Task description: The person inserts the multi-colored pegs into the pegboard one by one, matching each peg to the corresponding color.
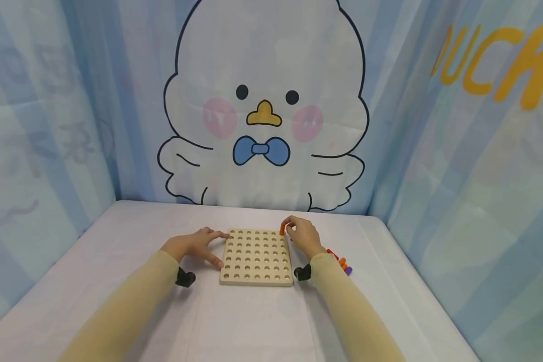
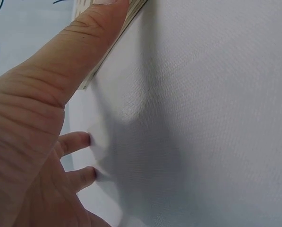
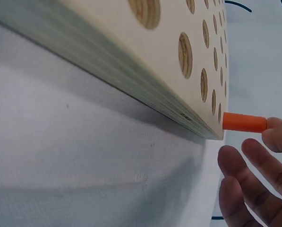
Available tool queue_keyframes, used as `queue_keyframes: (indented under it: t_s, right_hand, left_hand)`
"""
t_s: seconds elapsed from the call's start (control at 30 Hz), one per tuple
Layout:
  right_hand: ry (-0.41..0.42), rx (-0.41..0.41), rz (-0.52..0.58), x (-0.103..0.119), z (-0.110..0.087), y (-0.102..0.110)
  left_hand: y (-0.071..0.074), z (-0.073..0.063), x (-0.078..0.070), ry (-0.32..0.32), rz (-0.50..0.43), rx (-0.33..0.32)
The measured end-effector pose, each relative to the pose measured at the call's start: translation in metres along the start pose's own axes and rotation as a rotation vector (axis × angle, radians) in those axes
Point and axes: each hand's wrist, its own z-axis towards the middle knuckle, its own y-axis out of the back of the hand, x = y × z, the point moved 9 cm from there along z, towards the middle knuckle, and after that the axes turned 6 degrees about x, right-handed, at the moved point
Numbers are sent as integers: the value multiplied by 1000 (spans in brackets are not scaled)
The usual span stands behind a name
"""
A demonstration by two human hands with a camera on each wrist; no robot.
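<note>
Orange peg [image 3: 244, 122] in right hand [image 1: 305, 236], board [image 1: 253, 256] corner; left hand [image 1: 193, 246] wide along left edge

Orange peg [image 3: 244, 122], pale beige board [image 3: 107, 23], yellow sleeves [image 1: 126, 296], white tablecloth [image 1: 253, 322], blue-and-white striped curtains [image 1: 470, 166], white bird [image 1: 267, 60] outlined in black

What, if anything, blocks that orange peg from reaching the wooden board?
Nothing visible. The right hand pinches the orange peg by its upper end; its lower end meets the wooden board at the far right corner.
</note>
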Motion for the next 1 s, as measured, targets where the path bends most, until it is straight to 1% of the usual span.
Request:
queue_keyframes:
  t_s: [0.17, 0.4, 0.6, 0.87, 1.0]
  right_hand:
    - [2, 59, 24, 1, 2, -6]
    - [-12, 87, -45, 2, 5, -10]
    - [4, 70, -102, 2, 3, -12]
    - [-20, 93, -110, -4, 1, -17]
    - [0, 76, -122, -2, -1, -13]
  left_hand:
    - [2, 1, 1, 7, 2, 0]
    - [3, -1, -2, 5, 8, -3]
    - [-1, -1, 0, 10, -2, 0]
    - [-1, -1, 0, 17, -6, 0]
    - [0, -2, -1, 12, -9, -2]
